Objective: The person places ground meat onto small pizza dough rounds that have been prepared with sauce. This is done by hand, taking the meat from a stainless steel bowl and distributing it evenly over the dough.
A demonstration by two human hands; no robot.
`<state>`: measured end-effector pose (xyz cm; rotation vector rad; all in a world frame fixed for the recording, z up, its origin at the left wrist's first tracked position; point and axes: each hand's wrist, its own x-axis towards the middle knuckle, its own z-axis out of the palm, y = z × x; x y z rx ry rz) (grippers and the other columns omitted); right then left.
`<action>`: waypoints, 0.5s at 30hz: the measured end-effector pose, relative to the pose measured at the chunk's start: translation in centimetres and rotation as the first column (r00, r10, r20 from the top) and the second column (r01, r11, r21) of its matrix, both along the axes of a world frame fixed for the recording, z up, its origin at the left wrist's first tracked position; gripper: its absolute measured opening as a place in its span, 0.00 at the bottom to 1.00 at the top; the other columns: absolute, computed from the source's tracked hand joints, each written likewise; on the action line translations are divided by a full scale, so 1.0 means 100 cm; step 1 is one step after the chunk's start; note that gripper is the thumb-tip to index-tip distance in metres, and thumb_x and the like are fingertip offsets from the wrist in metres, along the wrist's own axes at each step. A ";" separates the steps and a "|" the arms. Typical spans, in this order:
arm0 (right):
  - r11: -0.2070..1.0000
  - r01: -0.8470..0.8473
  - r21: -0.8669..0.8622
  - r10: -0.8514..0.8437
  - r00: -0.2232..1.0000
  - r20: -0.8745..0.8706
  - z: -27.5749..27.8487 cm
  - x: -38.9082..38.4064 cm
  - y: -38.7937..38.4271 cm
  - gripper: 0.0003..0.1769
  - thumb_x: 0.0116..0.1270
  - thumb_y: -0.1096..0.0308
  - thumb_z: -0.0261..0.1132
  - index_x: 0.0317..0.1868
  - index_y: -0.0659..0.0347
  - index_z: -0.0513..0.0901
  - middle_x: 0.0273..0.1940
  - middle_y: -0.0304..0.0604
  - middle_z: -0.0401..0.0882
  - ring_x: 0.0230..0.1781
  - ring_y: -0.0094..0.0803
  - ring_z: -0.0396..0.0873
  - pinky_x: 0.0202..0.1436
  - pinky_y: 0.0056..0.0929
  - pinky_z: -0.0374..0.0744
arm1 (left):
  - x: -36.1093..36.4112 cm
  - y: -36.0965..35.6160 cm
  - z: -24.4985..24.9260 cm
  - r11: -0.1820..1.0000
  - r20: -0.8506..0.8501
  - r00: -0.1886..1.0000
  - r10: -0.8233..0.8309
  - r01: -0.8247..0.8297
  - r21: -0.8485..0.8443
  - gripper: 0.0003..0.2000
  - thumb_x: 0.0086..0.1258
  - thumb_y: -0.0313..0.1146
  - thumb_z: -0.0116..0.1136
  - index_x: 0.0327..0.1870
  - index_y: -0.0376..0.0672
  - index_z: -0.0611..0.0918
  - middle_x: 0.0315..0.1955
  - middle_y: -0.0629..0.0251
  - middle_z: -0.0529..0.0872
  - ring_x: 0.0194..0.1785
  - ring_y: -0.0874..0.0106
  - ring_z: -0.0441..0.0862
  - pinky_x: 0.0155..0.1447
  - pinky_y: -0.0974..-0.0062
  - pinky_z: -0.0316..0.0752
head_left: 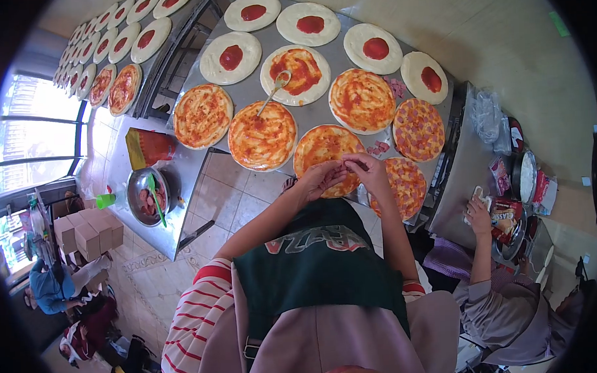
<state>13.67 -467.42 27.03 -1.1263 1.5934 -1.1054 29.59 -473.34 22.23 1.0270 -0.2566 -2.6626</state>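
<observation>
Apron (pixel 317 258) nearest; left hand (pixel 320 180), right hand (pixel 368 170) meet over pizza (pixel 323 145).

A single head-worn camera looked steeply down over the wearer's chest through a fisheye lens with a dark circular border. The steel table (pixel 338 57) spanned 10 to 2 o'clock within arm's reach. The left hand (pixel 318 179) and right hand (pixel 370 167) lay just above centre.
</observation>
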 end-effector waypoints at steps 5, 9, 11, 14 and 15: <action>0.997 -0.078 -0.017 0.075 0.989 -0.125 0.006 -0.001 0.003 0.10 0.61 0.74 0.63 0.43 0.63 0.83 0.38 0.43 0.83 0.38 0.26 0.81 0.42 0.20 0.77 | 0.003 0.002 0.003 1.000 -0.020 1.000 0.005 -0.005 -0.004 0.12 0.67 0.34 0.55 0.45 0.37 0.78 0.39 0.65 0.82 0.44 0.76 0.80 0.54 0.80 0.77; 0.998 -0.060 0.026 0.062 0.994 -0.086 0.014 0.002 0.008 0.13 0.60 0.76 0.62 0.46 0.61 0.82 0.41 0.45 0.83 0.40 0.28 0.81 0.44 0.22 0.78 | 0.004 0.003 0.001 0.998 -0.004 0.999 -0.045 0.045 -0.050 0.12 0.67 0.35 0.57 0.45 0.37 0.78 0.39 0.65 0.82 0.44 0.77 0.80 0.54 0.80 0.77; 0.998 -0.054 0.014 0.055 0.994 -0.096 0.014 0.005 0.011 0.13 0.60 0.76 0.62 0.46 0.62 0.82 0.42 0.45 0.83 0.40 0.28 0.81 0.44 0.23 0.78 | 0.004 0.004 0.000 0.997 0.013 0.998 -0.054 0.054 -0.051 0.13 0.66 0.35 0.58 0.46 0.37 0.78 0.40 0.66 0.82 0.44 0.77 0.80 0.55 0.80 0.77; 0.999 -0.044 -0.025 0.039 0.987 -0.155 0.008 0.006 0.014 0.13 0.61 0.77 0.61 0.48 0.63 0.81 0.43 0.44 0.83 0.41 0.28 0.81 0.44 0.23 0.78 | 0.004 0.004 0.003 0.996 -0.008 0.997 -0.081 0.081 -0.038 0.13 0.66 0.35 0.57 0.47 0.38 0.77 0.42 0.66 0.81 0.47 0.77 0.79 0.57 0.79 0.75; 0.998 -0.041 -0.052 0.030 0.979 -0.204 0.006 0.005 0.016 0.14 0.61 0.77 0.61 0.48 0.63 0.81 0.43 0.44 0.83 0.41 0.29 0.81 0.45 0.23 0.78 | 0.004 0.005 0.006 0.997 -0.001 0.998 -0.068 0.068 -0.049 0.14 0.67 0.35 0.57 0.49 0.38 0.77 0.43 0.65 0.81 0.48 0.76 0.78 0.57 0.80 0.75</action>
